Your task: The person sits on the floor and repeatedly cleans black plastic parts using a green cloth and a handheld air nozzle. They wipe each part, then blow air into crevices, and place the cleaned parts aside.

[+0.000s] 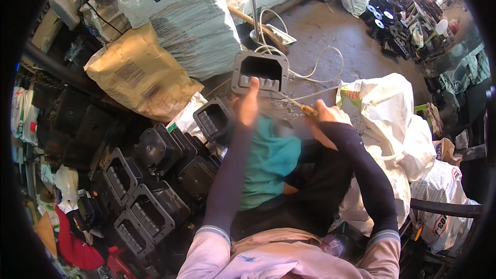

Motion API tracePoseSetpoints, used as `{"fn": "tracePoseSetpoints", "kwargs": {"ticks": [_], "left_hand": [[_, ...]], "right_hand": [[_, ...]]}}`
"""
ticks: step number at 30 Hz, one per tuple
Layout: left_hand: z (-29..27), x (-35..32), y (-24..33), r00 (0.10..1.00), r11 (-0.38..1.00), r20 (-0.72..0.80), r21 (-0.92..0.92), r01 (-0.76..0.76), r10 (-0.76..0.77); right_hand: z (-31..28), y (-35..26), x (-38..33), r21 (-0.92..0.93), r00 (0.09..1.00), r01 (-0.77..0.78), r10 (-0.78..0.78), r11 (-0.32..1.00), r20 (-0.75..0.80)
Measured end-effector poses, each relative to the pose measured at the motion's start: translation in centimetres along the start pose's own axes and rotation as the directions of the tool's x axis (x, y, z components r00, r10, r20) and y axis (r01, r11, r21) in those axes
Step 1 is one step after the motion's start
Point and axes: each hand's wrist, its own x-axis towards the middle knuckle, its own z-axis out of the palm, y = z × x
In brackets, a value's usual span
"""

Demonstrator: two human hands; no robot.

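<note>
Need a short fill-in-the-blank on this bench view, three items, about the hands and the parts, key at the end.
1. The left hand holds a dark housing, its ____ overlapping the lower rim.
2. The right hand grips a slim tool by its yellowish ____.
3. Other similar black casings are clustered on the person's ____ side.

Missing words: thumb; handle; left.
</note>
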Motion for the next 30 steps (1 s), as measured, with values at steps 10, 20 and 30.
{"fn": "tracePoseSetpoints", "kwargs": {"ticks": [10,20,30], "left_hand": [[0.8,1.7,-2.5,0.992,0.993,0.075,-0.062,-0.099,0.104],[1.3,2.0,-3.0,0.989,0.988,-0.126,-0.119,-0.097,0.082],[1.6,1.8,-1.7,0.990,0.991,-0.114,-0.118,0.064,-0.078]], "right_hand": [[-0.8,-2.0,2.7,0.130,0.994,0.095,-0.102,0.987,0.049],[-0.7,-2.0,1.9,0.039,0.992,0.111,-0.109,0.993,-0.061],[1.3,0.4,4.2,-0.098,0.972,0.052,-0.073,0.994,-0.223]]}}
